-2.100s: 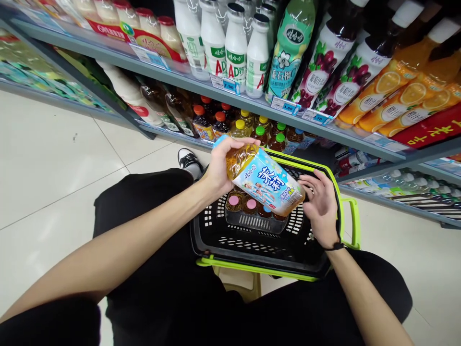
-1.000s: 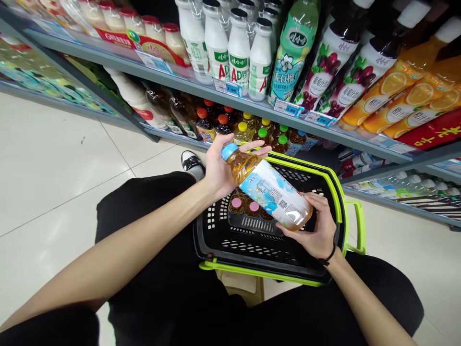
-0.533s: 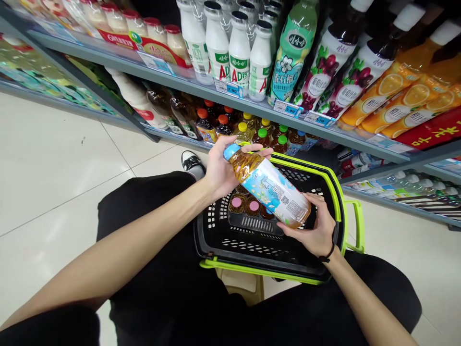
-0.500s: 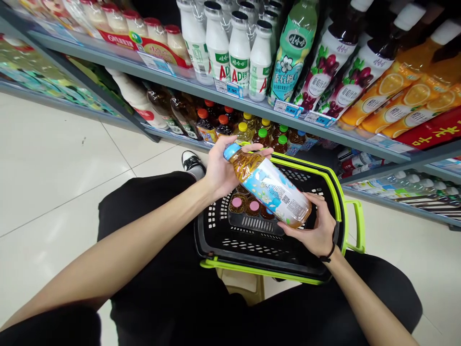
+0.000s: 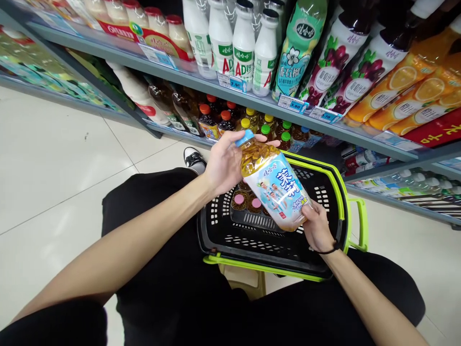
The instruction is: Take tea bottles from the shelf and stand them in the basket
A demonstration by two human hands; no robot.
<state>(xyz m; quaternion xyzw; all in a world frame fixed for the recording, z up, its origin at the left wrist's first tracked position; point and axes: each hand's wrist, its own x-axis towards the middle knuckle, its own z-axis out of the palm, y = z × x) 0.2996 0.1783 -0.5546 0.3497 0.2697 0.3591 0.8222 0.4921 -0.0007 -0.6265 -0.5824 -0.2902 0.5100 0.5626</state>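
A bottle of jasmine tea (image 5: 275,185) with a blue cap and amber drink is tilted above the shopping basket (image 5: 248,252), its printed front facing me. My right hand (image 5: 317,226) grips its base, thumb across the lower label. Around the neck and cap, my left hand (image 5: 226,163) cradles the upper end loosely, its thumb by the cap and its fingers extended behind the neck. Inside the black basket with lime-green rims stand several small bottles with pink caps (image 5: 239,199), partly hidden by the tea bottle.
Shelves ahead hold white milk-drink bottles (image 5: 243,55), grape juice bottles (image 5: 329,60) and orange juice bottles (image 5: 392,93). Lower down stand tea bottles with coloured caps (image 5: 225,120). The basket's green handle (image 5: 362,226) juts right. My knees flank the basket, with a stool (image 5: 245,278) below.
The tea bottle has turned about its length, from its barcode side to its printed front. My right thumb has shifted onto the front label. The view has moved slightly.
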